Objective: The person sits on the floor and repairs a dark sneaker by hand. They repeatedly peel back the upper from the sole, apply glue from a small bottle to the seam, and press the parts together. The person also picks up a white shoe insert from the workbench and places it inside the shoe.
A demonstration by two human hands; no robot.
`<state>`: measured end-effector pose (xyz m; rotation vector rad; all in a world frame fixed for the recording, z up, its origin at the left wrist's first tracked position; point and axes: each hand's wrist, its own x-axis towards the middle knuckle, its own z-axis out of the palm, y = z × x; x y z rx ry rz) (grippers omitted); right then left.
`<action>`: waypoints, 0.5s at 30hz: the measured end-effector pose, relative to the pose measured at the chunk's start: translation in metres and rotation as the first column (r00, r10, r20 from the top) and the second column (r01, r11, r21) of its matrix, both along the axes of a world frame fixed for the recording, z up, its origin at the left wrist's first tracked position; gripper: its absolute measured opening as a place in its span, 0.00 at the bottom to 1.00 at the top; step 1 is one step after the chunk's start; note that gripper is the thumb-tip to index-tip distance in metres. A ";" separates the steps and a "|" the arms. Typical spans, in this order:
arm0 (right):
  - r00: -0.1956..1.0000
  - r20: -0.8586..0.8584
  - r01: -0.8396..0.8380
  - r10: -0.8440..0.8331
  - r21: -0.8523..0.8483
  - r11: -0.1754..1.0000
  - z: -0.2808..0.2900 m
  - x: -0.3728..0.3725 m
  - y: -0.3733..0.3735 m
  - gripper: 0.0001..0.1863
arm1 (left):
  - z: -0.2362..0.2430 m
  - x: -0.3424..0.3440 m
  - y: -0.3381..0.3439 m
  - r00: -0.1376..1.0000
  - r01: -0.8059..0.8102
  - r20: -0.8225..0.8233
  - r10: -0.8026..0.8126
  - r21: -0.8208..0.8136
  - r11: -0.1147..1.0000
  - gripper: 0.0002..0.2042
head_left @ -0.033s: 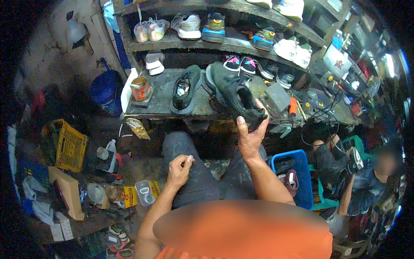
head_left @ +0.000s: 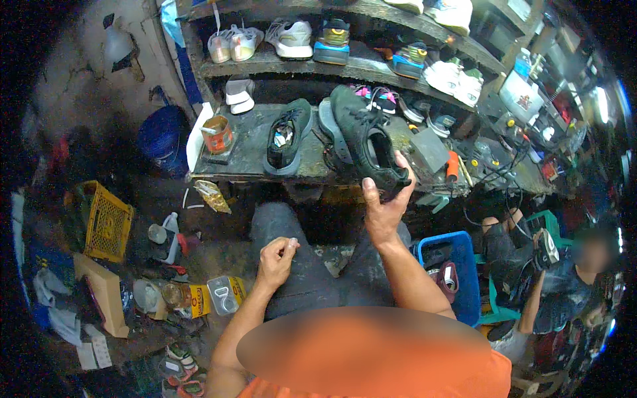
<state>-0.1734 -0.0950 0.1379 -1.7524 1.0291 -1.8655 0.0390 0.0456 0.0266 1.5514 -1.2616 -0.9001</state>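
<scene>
My right hand (head_left: 388,205) grips a dark green-black sneaker upper (head_left: 361,132) by its heel, thumb on the near side and fingers behind. The upper's toe points away from me over the bench. A grey sole (head_left: 337,129) shows along its left side; whether the two are joined there I cannot tell. Left of it, a matching dark sneaker (head_left: 290,136) stands on the bench with something pale inside. My left hand (head_left: 279,259) rests closed above my left thigh; what its fingers hold, if anything, is hidden.
The wooden bench (head_left: 249,169) bears an orange-labelled tin (head_left: 216,134) and an orange-handled tool (head_left: 452,166). Shelves behind hold several shoes. A blue bin (head_left: 468,265) stands right of my legs, with another person (head_left: 564,285) beyond it. A yellow crate (head_left: 109,222) is at left.
The sneaker upper in my right hand has tipped slightly, its toe shifting farther away and its opening turning more into view. My left hand stays in place.
</scene>
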 end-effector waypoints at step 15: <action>0.969 0.243 -0.091 0.052 0.149 0.985 -0.011 0.040 -0.053 0.40 | 0.080 0.049 -0.161 0.904 -0.328 0.167 0.393 -0.315 0.890 0.31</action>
